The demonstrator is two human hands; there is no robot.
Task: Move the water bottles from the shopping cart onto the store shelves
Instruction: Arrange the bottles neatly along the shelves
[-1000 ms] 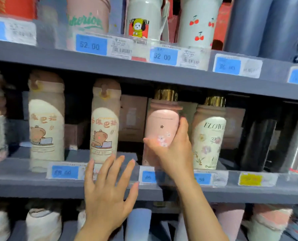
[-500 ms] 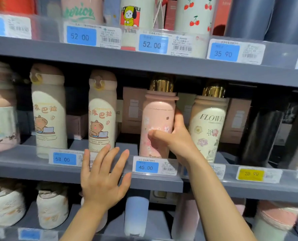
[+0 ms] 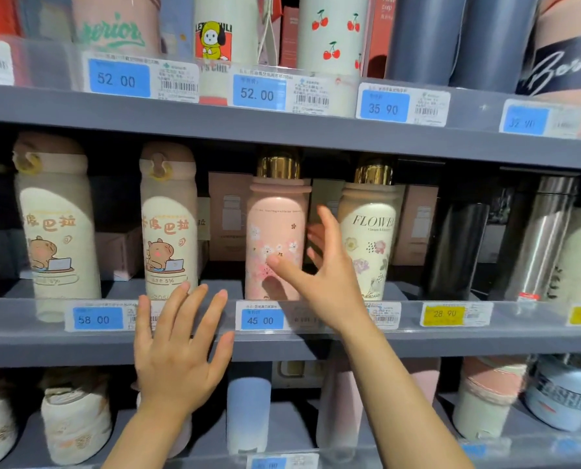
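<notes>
The right hand (image 3: 328, 269) has let go of the pink bottle (image 3: 275, 238), fingers now spread just beside it; the bottle stands upright on the middle shelf (image 3: 519, 336). The left hand (image 3: 177, 350) hovers open below.

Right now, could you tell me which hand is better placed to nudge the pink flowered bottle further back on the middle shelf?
Right. The right hand is open beside the pink flowered bottle, thumb near its front. The left hand is spread lower, before the shelf edge.
</notes>
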